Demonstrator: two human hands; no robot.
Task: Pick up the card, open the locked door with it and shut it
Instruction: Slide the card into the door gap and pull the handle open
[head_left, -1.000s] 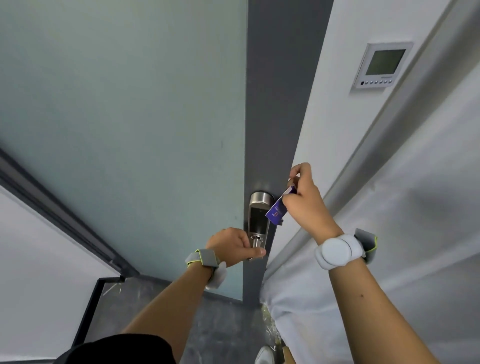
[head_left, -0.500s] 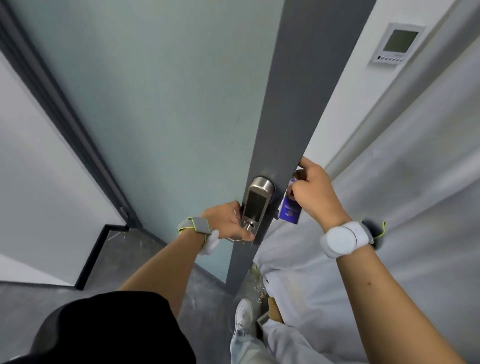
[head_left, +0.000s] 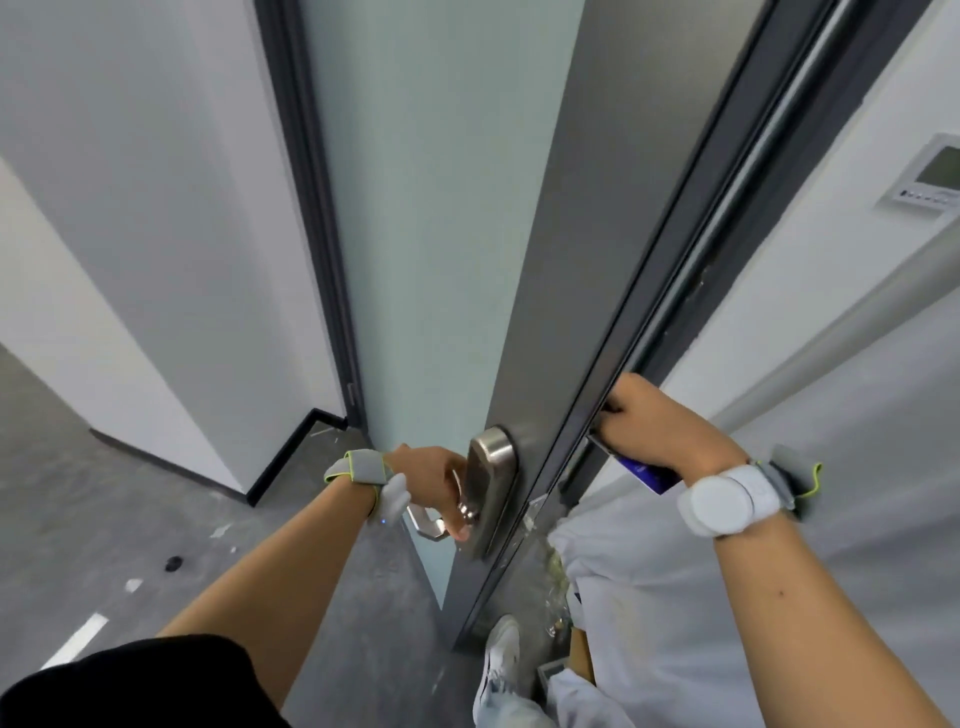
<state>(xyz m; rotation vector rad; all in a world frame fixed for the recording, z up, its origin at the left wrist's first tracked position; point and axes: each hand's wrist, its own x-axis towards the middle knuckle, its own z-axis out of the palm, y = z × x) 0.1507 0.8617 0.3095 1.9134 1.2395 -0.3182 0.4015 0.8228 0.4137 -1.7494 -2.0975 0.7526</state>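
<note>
Your floor (head_left: 104, 519) is grey concrete, dusty. On it: a white tape strip (head_left: 78, 639) bottom left, a small dark round spot (head_left: 173, 563), scattered pale flecks, your white sneaker (head_left: 501, 657) by the door's lower edge.

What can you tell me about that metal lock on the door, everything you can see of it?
The lock is a tall, narrow plate with a rounded top, brushed silver metal by its look, with a darker panel down its face. It sits on the door's grey edge strip, low and near the opening side. A silver lever handle sticks out from its lower part, and the left hand is wrapped around that lever. The right hand, holding the card, does not touch it.
</note>
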